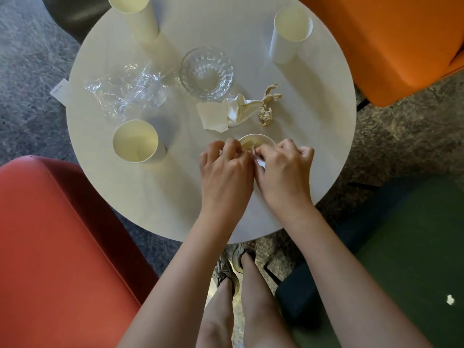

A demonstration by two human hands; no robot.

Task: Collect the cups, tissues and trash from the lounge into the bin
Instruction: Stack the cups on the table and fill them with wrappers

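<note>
Cups (135, 143) and tissues (236, 109) mostly untouched on the table (175, 197); right hand (283, 167) pinches a scrap (261, 164), can't tell what left hand's (226, 169) curled fingers grip.

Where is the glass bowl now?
In the head view, the glass bowl stands near the middle of the round table, with the clear plastic wrap to its left and the white tissues just nearer the person.

The round table (155, 202) is lit softly from above, and faint shadows are cast by the paper cups (135, 146) (toward the lower right). Glints are caught on the plastic wrap (125, 94) and glass bowl (206, 71). Outer cups are tilted outward by wide-angle distortion; corners are rendered dimmer.
</note>
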